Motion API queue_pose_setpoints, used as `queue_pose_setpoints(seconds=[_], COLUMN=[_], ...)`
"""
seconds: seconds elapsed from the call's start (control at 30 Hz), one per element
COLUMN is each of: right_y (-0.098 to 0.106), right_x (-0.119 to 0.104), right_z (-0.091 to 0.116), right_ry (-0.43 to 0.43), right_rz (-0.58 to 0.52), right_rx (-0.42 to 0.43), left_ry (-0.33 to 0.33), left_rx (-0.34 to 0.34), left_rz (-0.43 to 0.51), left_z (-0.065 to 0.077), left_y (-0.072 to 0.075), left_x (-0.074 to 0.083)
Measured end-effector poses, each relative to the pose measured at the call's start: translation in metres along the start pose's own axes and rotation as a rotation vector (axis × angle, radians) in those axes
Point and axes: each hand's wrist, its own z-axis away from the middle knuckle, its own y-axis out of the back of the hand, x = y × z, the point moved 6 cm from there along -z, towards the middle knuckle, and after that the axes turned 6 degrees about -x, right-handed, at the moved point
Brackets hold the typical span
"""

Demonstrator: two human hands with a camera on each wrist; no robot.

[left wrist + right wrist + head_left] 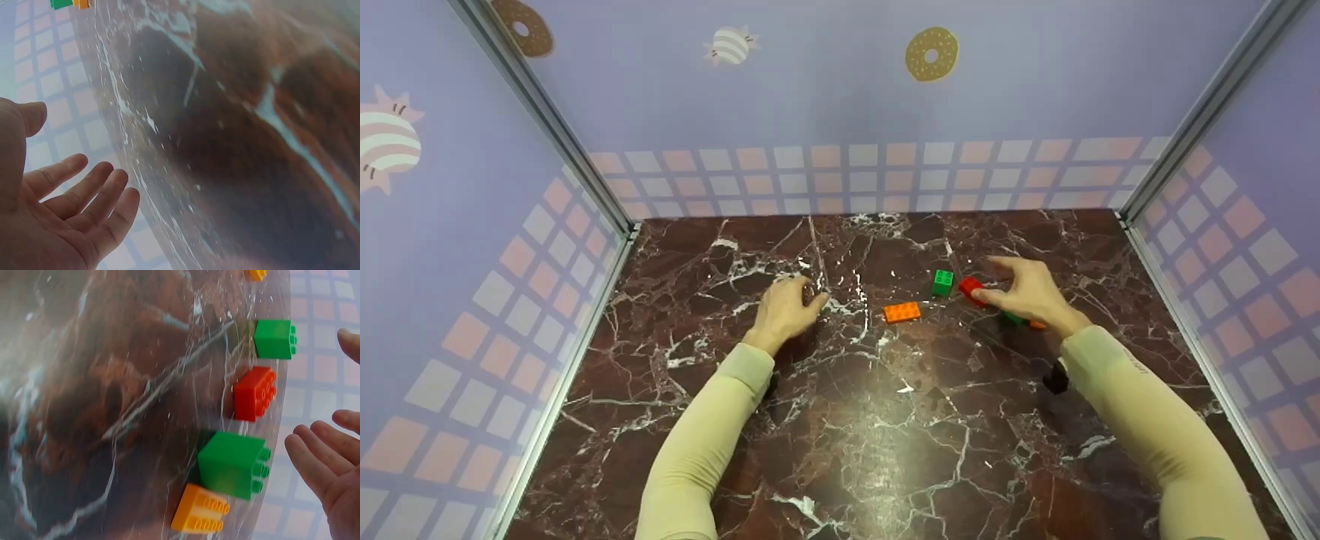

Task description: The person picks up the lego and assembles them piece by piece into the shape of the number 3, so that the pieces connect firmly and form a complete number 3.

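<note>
My right hand hovers with spread fingers over the toy building bricks at the right and holds nothing. Beneath its thumb lies a red brick, seen whole in the right wrist view. A green brick sits just left of the red one. Partly hidden under the hand are a second green brick and an orange-yellow brick. Farther left an orange brick lies flat. My left hand, fingers relaxed and holding nothing, is above the table left of the bricks.
The dark red marbled tabletop carries white veins. A patterned purple back wall and side walls with metal corner posts enclose it. A small black object shows beside the right sleeve.
</note>
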Motion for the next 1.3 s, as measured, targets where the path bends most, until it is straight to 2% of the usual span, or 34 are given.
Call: queue_pose_setpoints(seconds=[0.27, 0.53, 0.77, 1.07, 1.3], right_y=[-0.015, -0.026, -0.034, -0.046, -0.051], right_x=[-0.007, -0.010, -0.014, -0.016, -0.019], right_z=[-0.014, -0.023, -0.031, -0.038, -0.042], right_ry=[0.006, -0.017, -0.029, -0.094, -0.114], right_rz=[-0.065, -0.108, -0.136, -0.151, -0.162], right_rx=[0.008, 0.016, 0.040, 0.003, 0.021], left_ry=[-0.055, -0.093, -0.157, -0.224, -0.206], left_rx=[0.005, -0.022, -0.050, -0.070, -0.103], left_rz=[0.003, 0.025, 0.091, 0.039, 0.032], left_z=[-0.001, -0.004, -0.007, -0.009, -0.012], left_y=[-0.008, -0.018, -0.029, -0.047, -0.058], left_x=[0.016, 0.030, 0.046, 0.065, 0.075])
